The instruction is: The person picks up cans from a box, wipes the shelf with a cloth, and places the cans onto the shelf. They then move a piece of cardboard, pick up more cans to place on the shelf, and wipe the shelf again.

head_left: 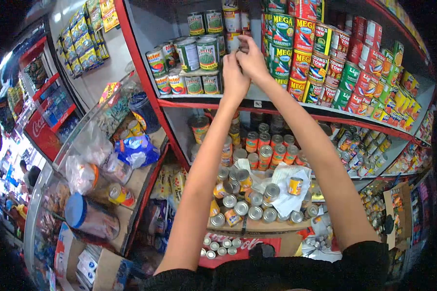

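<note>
Both hands reach into the upper shelf, in the gap between two groups of cans. My left hand [235, 76] is closed, its fingers bent away from me; whatever they may hold is hidden. Close against it, my right hand [252, 59] has bent fingers held apart, with no object visible in them. Just left of my hands stand green pea cans [209, 54], some stacked on a piece of board. Behind the fingers rises a stack of white and red cans [232, 22]. Green Mega sardine cans [282, 31] are stacked to the right.
On the lower shelf are orange-labelled cans [265, 156] and many loose cans [255, 211] around white paper [290, 198]. A red-edged shelf board [296, 109] runs below my hands. To the left, a counter holds a blue-lidded jar [90, 216] and plastic bags [82, 175].
</note>
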Motion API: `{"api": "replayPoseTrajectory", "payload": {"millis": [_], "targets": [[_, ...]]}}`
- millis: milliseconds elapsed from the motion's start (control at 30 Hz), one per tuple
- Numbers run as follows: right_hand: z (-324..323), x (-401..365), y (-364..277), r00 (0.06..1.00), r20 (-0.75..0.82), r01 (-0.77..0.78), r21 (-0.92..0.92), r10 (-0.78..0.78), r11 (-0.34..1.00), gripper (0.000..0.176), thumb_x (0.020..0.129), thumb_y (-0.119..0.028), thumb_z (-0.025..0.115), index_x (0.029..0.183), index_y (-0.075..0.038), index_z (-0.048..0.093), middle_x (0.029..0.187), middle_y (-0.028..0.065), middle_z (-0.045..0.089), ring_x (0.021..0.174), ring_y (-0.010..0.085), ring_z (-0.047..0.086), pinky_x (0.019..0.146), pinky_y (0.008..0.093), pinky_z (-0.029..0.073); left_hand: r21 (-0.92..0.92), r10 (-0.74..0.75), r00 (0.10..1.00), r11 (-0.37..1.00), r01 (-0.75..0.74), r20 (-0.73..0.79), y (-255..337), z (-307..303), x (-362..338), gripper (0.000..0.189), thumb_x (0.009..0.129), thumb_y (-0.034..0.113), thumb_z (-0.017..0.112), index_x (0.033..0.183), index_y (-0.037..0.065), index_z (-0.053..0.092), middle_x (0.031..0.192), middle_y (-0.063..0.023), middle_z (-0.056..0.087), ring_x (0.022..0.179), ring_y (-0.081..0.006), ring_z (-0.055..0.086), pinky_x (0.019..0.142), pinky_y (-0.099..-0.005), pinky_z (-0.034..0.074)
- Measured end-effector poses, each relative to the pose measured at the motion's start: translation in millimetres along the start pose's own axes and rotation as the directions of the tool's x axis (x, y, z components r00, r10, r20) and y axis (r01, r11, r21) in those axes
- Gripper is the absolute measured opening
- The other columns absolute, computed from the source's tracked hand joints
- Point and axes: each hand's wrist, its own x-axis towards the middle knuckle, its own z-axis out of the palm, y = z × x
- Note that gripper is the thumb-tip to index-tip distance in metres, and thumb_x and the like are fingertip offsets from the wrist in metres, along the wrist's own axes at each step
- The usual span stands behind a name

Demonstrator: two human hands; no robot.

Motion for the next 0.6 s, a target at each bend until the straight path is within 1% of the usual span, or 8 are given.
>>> {"api": "replayPoseTrajectory", "payload": {"millis": [133, 200, 267, 333, 367, 400, 467, 600], "targets": [[39, 70, 25, 0.98, -0.137, -0.135, 0.086, 0.146, 0.987, 0.048, 0.073, -0.009, 0.06, 0.118, -0.001, 0.048, 0.104, 0.0155, 0.058, 0.096, 0.0279, 0.057, 0.085, 0.0346, 0.044, 0.063, -0.221, 0.969, 0.975, 0.215, 0.115, -24, 17, -10, 0.058, 0.072, -0.011, 0.046, 0.127, -0.007, 0.03, 0.117, -0.0341, 0.036, 0.11, -0.0491, 0.041, 0.093, -0.0475, 0.038], [50, 86, 25, 0.915, -0.346, -0.241, -0.051, 0.209, 0.969, 0.056, 0.069, -0.016, 0.066, 0.12, -0.001, 0.047, 0.105, 0.0183, 0.057, 0.098, 0.0316, 0.056, 0.086, 0.0385, 0.043, 0.038, -0.172, 0.98, 0.985, 0.169, 0.095, -25, 13, -6, 0.056, 0.073, -0.011, 0.044, 0.127, -0.007, 0.032, 0.118, -0.0333, 0.036, 0.108, -0.049, 0.042, 0.092, -0.0481, 0.038], [55, 116, 40, 0.915, -0.387, -0.181, -0.134, 0.116, 0.974, 0.068, 0.064, -0.025, 0.071, 0.122, -0.002, 0.044, 0.108, 0.022, 0.056, 0.1, 0.035, 0.054, 0.088, 0.0407, 0.041, -0.006, -0.172, 0.982, 0.985, 0.173, 0.075, -26, 15, -10, 0.055, 0.071, -0.009, 0.046, 0.125, -0.006, 0.035, 0.116, -0.0309, 0.039, 0.107, -0.0471, 0.043, 0.092, -0.0466, 0.038], [61, 139, 44, 0.897, -0.425, -0.155, -0.039, 0.125, 0.987, 0.071, 0.063, -0.032, 0.073, 0.12, -0.001, 0.045, 0.109, 0.0235, 0.056, 0.102, 0.0369, 0.053, 0.09, 0.0408, 0.041, -0.044, -0.172, 0.984, 0.984, 0.174, 0.051, -23, 14, -10, 0.054, 0.07, -0.007, 0.048, 0.123, -0.006, 0.037, 0.113, -0.0285, 0.042, 0.105, -0.0453, 0.043, 0.092, -0.0452, 0.037], [71, 154, 51, 0.819, -0.567, 0.08, -0.037, -0.086, 0.996, 0.071, 0.064, -0.042, 0.073, 0.112, 0.005, 0.048, 0.109, 0.0261, 0.055, 0.103, 0.0393, 0.053, 0.09, 0.0415, 0.041, -0.06, -0.168, 0.985, 0.984, 0.17, 0.046, -20, 11, -10, 0.052, 0.07, -0.007, 0.048, 0.122, -0.005, 0.039, 0.111, -0.0274, 0.044, 0.104, -0.0446, 0.045, 0.091, -0.0452, 0.038], [72, 159, 48, 0.821, -0.564, 0.086, -0.04, -0.093, 0.996, 0.071, 0.064, -0.042, 0.073, 0.112, 0.005, 0.048, 0.109, 0.0261, 0.055, 0.103, 0.0393, 0.053, 0.09, 0.0415, 0.041, -0.072, -0.164, 0.986, 0.983, 0.167, 0.041, -20, 10, -9, 0.05, 0.071, -0.007, 0.048, 0.12, -0.004, 0.041, 0.11, -0.0263, 0.045, 0.102, -0.0439, 0.046, 0.089, -0.0452, 0.039], [65, 164, 36, 0.921, -0.376, 0.052, -0.144, -0.103, 0.988, 0.074, 0.066, -0.051, 0.07, 0.104, 0.01, 0.049, 0.107, 0.0292, 0.056, 0.103, 0.0414, 0.053, 0.089, 0.0426, 0.041, -0.072, -0.15, 0.989, 0.986, 0.149, -0.012, -26, 13, -10, 0.044, 0.071, -0.007, 0.048, 0.115, -0.002, 0.046, 0.103, -0.0245, 0.049, 0.097, -0.0425, 0.049, 0.085, -0.0458, 0.04], [61, 165, 32, 0.973, -0.214, 0.045, -0.193, -0.087, 0.98, 0.074, 0.071, -0.053, 0.066, 0.101, 0.012, 0.05, 0.101, 0.0333, 0.056, 0.097, 0.0447, 0.054, 0.086, 0.0435, 0.042, -0.075, -0.149, 0.989, 0.986, 0.149, 0.005, -26, 12, -11, 0.035, 0.071, -0.006, 0.05, 0.106, -0.004, 0.052, 0.096, -0.0247, 0.051, 0.089, -0.0424, 0.052, 0.079, -0.0461, 0.043]]}}
